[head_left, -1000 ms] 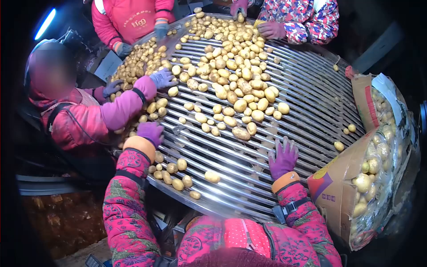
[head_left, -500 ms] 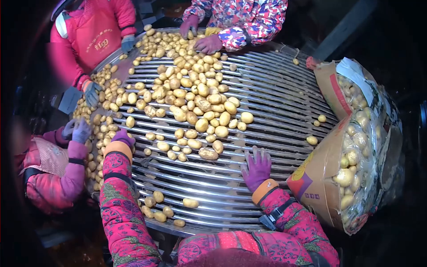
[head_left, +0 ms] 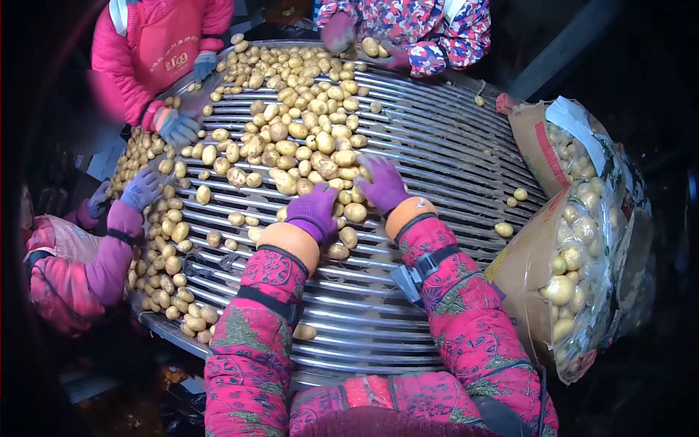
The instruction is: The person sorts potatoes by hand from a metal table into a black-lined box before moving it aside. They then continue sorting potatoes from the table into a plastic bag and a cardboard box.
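Note:
Potatoes (head_left: 325, 167) lie in a heap across the metal bars of a sorting grate (head_left: 429, 146). My left hand (head_left: 313, 211), in a purple glove, rests on the near edge of the heap, its fingers stretched over the potatoes and partly hidden. Beside it, my right hand (head_left: 384, 186), gloved alike, reaches in from the right. Its fingers curve around a potato (head_left: 365, 173) at the heap's edge. A few loose potatoes (head_left: 348, 237) sit just below and between my hands.
Potato-filled bags (head_left: 531, 266) stand along the right edge. Co-workers' gloved hands work at the far side (head_left: 339, 33) and the left side (head_left: 177, 127). More potatoes (head_left: 171, 251) line the left rim. Single potatoes (head_left: 504, 229) lie near the bags.
My left hand has moved right from the left rim to the heap. My right hand has moved up and left to it. Potatoes at the lower left have shifted toward the rim; a far co-worker lifts potatoes.

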The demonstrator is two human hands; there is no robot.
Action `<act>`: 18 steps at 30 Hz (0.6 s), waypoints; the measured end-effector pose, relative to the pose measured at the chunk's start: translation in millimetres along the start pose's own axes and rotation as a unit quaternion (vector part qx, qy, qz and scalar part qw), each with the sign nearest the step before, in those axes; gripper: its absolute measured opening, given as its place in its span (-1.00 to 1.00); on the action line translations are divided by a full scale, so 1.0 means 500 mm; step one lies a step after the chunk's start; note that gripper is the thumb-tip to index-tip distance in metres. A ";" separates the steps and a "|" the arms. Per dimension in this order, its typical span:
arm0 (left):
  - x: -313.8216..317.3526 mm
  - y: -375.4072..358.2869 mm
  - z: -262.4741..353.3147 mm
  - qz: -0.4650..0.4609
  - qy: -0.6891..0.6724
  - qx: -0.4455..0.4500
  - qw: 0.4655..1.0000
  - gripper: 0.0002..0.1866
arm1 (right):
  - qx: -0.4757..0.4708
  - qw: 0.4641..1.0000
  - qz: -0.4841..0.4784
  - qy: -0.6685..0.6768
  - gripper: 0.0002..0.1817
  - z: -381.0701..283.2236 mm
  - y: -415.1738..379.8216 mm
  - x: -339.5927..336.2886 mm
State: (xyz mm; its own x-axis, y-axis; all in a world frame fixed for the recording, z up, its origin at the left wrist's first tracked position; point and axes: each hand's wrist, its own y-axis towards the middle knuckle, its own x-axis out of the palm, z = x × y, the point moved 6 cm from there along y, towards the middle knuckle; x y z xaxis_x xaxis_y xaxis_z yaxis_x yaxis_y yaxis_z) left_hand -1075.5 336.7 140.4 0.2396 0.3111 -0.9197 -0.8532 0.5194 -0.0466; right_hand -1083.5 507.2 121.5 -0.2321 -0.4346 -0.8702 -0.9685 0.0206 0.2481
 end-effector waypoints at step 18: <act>0.016 -0.147 -0.144 -0.195 0.228 -0.120 0.946 -0.61 | -0.087 0.982 -0.086 -0.147 -0.37 -0.070 -0.122 0.001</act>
